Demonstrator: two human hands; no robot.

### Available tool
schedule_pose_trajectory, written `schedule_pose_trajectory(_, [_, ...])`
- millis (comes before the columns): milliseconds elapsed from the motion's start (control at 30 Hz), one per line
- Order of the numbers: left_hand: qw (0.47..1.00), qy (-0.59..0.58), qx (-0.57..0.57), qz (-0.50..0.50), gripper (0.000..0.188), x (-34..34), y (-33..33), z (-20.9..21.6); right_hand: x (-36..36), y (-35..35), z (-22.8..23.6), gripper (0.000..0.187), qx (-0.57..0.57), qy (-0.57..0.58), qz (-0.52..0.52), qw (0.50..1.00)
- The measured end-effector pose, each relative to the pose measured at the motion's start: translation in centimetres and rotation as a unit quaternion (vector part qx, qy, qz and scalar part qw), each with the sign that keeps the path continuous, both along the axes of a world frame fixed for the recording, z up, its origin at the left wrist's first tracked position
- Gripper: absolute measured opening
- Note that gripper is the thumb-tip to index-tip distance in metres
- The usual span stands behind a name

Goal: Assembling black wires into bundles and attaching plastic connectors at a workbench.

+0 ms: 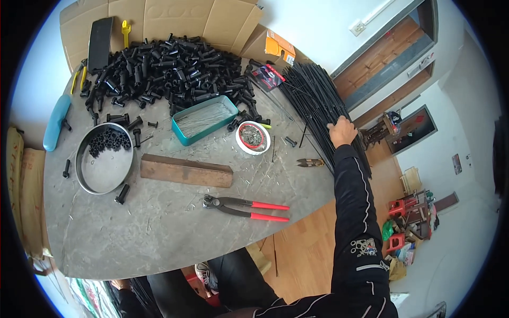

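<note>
My right hand (343, 132) reaches out to the far right, its fingers curled down onto a large bundle of thin black rods (313, 98) along the table's right side. Exactly how many rods lie within the fingers is hidden. Low at the left, below the table edge, only a small part of my left hand (122, 284) shows, beside more thin dark rods (144, 290); its fingers are hidden. Red-handled end-cutting pliers (246, 207) lie on the near part of the table, and a small pair of cutters (310, 162) rests close to my right forearm.
On the grey table (159, 249) stand a heap of black tubular parts (175, 71), a teal tin of thin wires (204, 121), a white bowl of small metal pieces (253, 138) and a round metal pan (106, 177). A rusty metal bar (185, 170) lies between them. Cardboard (180, 18) backs the heap.
</note>
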State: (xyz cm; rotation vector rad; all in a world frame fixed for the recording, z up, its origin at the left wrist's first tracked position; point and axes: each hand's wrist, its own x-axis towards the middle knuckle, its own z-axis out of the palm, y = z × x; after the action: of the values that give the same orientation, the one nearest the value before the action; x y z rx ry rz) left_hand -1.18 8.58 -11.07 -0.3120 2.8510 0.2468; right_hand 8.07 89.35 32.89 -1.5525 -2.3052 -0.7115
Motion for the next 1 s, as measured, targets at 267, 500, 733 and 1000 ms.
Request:
schedule_pose_trajectory(267, [0.974, 0.145, 0.155, -0.086, 0.047, -1.0, -0.1, -0.7, 0.8, -0.1, 3.0, 0.05, -0.164, 0.066, 0.122, 0.977])
schedule_pose_trajectory(500, [0.957, 0.141, 0.254, 0.011, 0.055, 0.5, 2.4, 2.1, 2.1, 2.8, 1.4, 0.049, -0.304, 0.25, 0.114, 0.912])
schedule_pose_trajectory(733, [0.935, 0.091, 0.337, 0.057, 0.055, 1.6, 0.5, 4.5, 1.7, -3.2, 7.6, 0.03, -0.147, 0.051, 0.137, 0.978])
schedule_pose_trajectory(1000, [0.903, -0.023, 0.388, -0.182, 0.025, 4.6, 8.0, 18.6, 3.5, -8.8, 15.4, 0.022, -0.078, 0.011, 0.202, 0.976])
